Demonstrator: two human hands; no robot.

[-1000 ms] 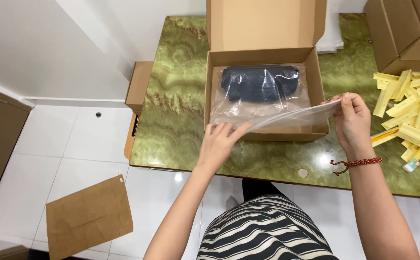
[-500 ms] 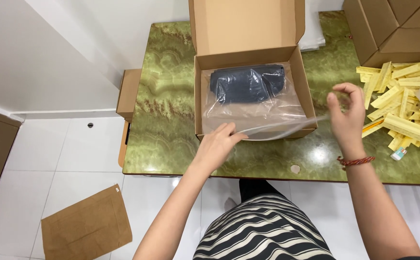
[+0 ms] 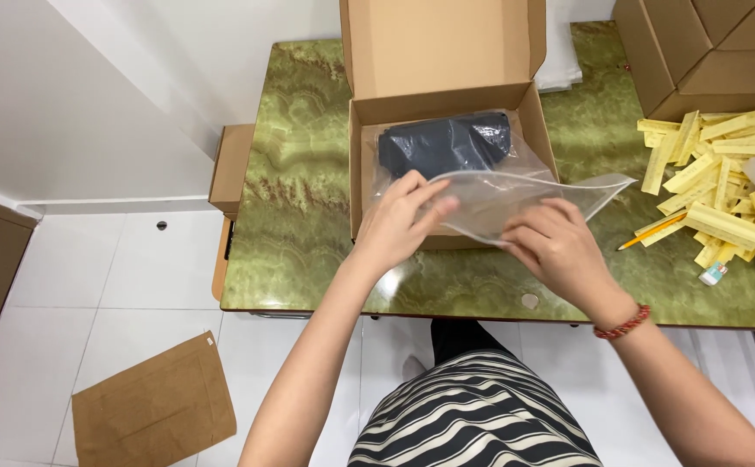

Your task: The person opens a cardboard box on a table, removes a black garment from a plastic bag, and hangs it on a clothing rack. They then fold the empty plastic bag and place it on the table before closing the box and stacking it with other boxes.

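Note:
An open brown cardboard box [image 3: 363, 173] stands on a green marbled table [image 3: 295, 225], its lid raised at the back. Inside lies a dark grey folded item [image 3: 443, 143] in a clear plastic bag [image 3: 516, 186]. The bag's open end sticks out over the box's front right corner. My left hand [image 3: 402, 220] grips the bag at the box's front edge. My right hand [image 3: 555, 251], with a red bead bracelet at the wrist, presses on the bag's loose end just right of the left hand.
A pile of yellow paper strips [image 3: 710, 182] and a pencil [image 3: 652, 230] lie on the table's right side. Stacked cardboard boxes [image 3: 697, 52] stand at the back right. Flat cardboard [image 3: 153, 406] lies on the white tiled floor. A small box [image 3: 230, 169] sits left of the table.
My right hand has moved left and down from holding the bag's far end up, onto the bag near the left hand. The left hand has closed on the bag.

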